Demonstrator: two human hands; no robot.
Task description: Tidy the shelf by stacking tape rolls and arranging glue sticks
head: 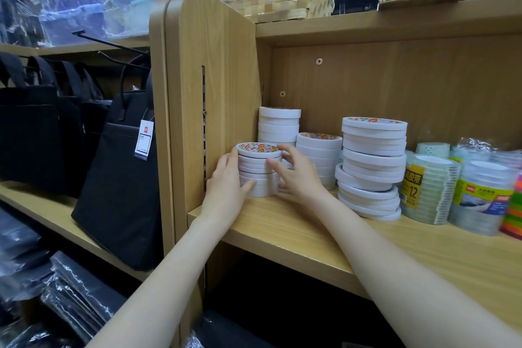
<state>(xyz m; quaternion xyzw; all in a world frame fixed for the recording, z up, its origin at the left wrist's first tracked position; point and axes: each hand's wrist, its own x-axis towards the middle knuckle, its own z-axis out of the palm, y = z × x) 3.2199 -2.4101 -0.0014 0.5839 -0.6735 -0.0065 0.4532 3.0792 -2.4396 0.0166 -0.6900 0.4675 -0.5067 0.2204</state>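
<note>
Wooden shelf (282, 223): both hands' grip clasps front tape stack (258, 169), taller stacks (372, 161) crowding beside.

- Two bare forearms enter from the lower edge, one from about 7 o'clock, the other from about 5 o'clock.
- No sleeve shows on either arm; both are uncovered from the frame edge to the wrist.
- The left hand (226, 178) is bare: no glove, no ring, no watch or band at the wrist.
- The right hand (299, 172) is likewise bare, with nothing worn at the wrist.
- The fingers (272, 162) are slim, with short, plain nails where these show; no polish can be made out.
- Both forearms are slender and smooth, with no marks or tattoos in view.
- Nothing of the person above the forearms is in view.
</note>
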